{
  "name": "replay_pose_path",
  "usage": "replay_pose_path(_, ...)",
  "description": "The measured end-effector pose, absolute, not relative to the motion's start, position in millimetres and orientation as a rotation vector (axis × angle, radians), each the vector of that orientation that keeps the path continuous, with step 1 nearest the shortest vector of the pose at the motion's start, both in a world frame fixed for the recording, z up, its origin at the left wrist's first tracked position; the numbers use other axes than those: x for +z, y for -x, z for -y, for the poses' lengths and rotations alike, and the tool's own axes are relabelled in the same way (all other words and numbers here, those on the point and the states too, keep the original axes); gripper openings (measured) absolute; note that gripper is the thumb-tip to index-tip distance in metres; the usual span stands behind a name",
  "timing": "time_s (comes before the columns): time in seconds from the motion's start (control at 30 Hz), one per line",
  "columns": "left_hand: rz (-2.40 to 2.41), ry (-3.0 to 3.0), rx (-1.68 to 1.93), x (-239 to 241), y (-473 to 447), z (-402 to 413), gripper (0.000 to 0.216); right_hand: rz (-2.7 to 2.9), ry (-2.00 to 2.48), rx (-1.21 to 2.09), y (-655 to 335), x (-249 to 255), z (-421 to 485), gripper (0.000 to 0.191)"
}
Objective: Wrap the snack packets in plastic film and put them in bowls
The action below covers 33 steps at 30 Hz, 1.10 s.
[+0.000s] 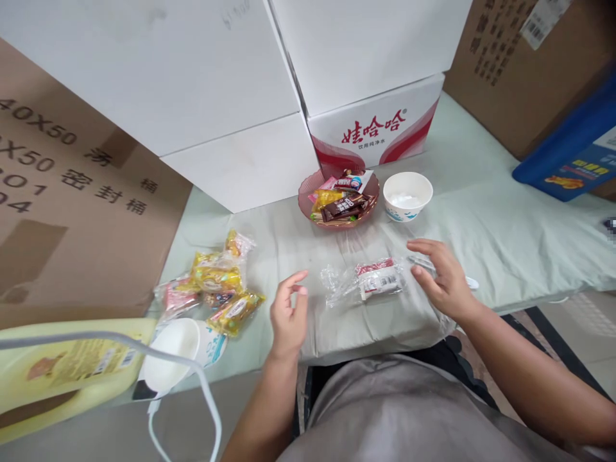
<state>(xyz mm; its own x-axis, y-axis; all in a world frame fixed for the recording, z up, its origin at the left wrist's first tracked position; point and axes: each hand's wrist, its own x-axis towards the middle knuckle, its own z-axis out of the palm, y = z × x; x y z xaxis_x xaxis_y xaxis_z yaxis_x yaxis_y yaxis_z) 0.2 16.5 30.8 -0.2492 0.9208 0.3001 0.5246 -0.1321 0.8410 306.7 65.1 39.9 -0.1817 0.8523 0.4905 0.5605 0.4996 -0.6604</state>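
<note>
On the cloth before me lies a clear plastic bag (pixel 339 285) with a small red and white packet (pixel 380 280) in it. To its left, my left hand (pixel 290 317) hovers with loosely curled fingers and holds nothing. My right hand (pixel 445 282) is at the bag's right end, thumb and fingers apart, with nothing gripped. Beneath that hand a white plastic handle (pixel 471 282) pokes out; the rest of it is partly hidden. Farther back stand a pink glass bowl (pixel 304 199) of wrapped snacks and a white paper bowl (pixel 407 210) with something white inside.
Several yellow snack packets (pixel 216 279) lie at the left, near a tipped paper cup (pixel 212 343) and a yellow jug (pixel 72 366). A grey cable (pixel 206 378) crosses there. White boxes (pixel 260 167) line the back. A blue container (pixel 572 147) stands at the right.
</note>
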Motion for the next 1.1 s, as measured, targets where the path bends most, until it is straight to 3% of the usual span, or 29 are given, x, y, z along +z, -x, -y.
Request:
replay_pose_path(0.13,-1.561,-2.067,0.935,40,-34,-25,0.058,2.116,1.276,0.544,-287,46,-76,0.043)
replay_pose_path(0.27,-1.25,-2.327,0.798,43,-36,-15,0.033,2.29,1.364,0.618,-297,55,-62,0.042)
replay_pose_path(0.47,-0.963,-2.308,0.287,67,-23,9,0.018,2.659,1.385,0.748,-320,67,-28,0.03)
replay_pose_path(0.63,-0.91,-2.311,0.358,77,-47,5,0.017,2.776,1.569,0.497,-306,58,-26,0.019)
replay_pose_path(0.77,-1.205,-2.45,0.496,61,-62,-10,0.025,2.535,1.564,0.294,-294,55,-34,0.038)
replay_pose_path(0.97,-1.487,-2.44,0.357,32,-66,-32,0.062,2.355,1.256,0.329,-279,25,-55,0.045)
replay_pose_path(1.1,-1.527,-2.308,0.432,32,-51,-43,0.053,2.359,1.313,0.335,-276,2,-61,0.045)
